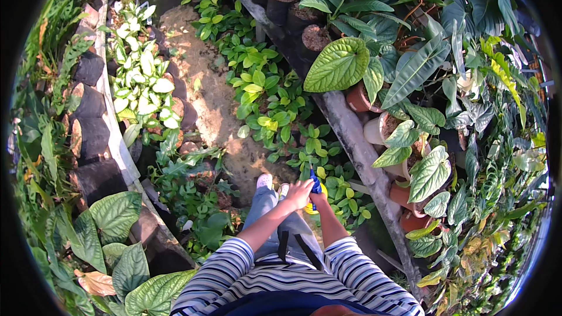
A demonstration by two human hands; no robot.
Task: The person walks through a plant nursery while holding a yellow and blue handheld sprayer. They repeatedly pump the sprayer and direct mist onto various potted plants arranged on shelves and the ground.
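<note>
A sprayer with a blue head [315, 182] and a yellow body [324, 192] is held in front of my legs. My right hand [317, 198] is closed around the blue part, just above the yellow body. My left hand [300, 194] reaches across from the left and touches the top of the sprayer near my right hand; its fingers partly overlap the blue part, and its exact hold cannot be told. Low green leafy plants [347, 197] grow just to the right of the sprayer.
A dirt path [215, 118] runs ahead of my shoes [264, 181]. A concrete ledge [351, 140] with potted plants borders the right side. Along the left stand a pale curved ledge [115, 140], black planting bags [90, 140], variegated plants [147, 68] and large-leaved plants [116, 215].
</note>
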